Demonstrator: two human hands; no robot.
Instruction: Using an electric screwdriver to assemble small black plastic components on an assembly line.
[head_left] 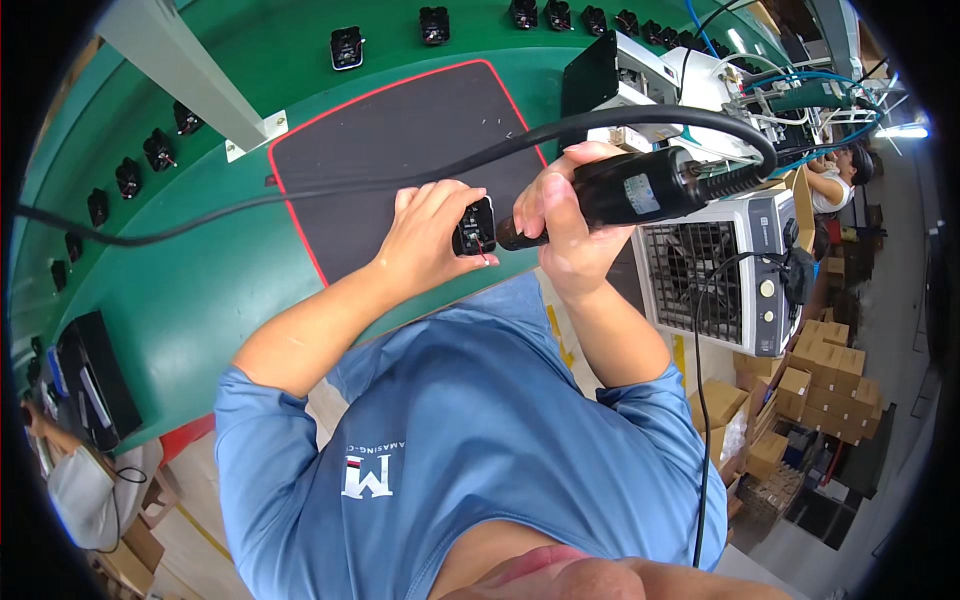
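Observation:
My left hand (425, 235) grips a small black plastic housing (474, 228) by its edges, near the front of the dark mat (370, 135). Inside the housing a thin red wire shows at the lower side. My right hand (575, 240) is closed around a corded black electric screwdriver (625, 188), held sideways. Its nose points left at the housing and comes up close against it. Whether the bit touches a screw, I cannot tell. From the screwdriver's rear, a thick black cable loops back and runs left across the mat over my left hand.
Similar black housings (347, 47) stand spaced along the far side of the green table (180, 300). A grey post (190, 75) rises at the left. White machinery (690, 85) with blue hoses and an air cooler (700, 275) stand right. Other people are at both sides.

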